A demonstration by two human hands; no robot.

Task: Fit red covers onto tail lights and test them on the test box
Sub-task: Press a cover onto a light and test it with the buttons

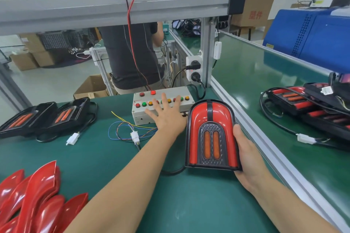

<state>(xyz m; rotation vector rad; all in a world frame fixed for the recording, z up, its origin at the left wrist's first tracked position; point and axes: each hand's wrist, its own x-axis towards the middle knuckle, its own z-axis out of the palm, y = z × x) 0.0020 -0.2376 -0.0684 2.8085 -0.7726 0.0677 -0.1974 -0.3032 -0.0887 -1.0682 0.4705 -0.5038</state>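
Note:
My right hand (246, 153) grips the right edge of a tail light (211, 136) with its red cover fitted, held upright on the green mat. Its two orange strips face me. My left hand (166, 113) lies spread over the white test box (161, 104), fingertips on its row of coloured buttons. A white connector (134, 136) with thin coloured wires lies in front of the box. Loose red covers (37, 195) are piled at the bottom left. Two black tail lights without covers (43, 117) lie at the left.
Several covered tail lights (310, 104) with cables lie on the green conveyor belt to the right, past an aluminium rail (265, 138). Another person (132, 55) stands behind the bench. A power strip (194, 70) hangs on the frame post. A blue machine (310, 36) stands far right.

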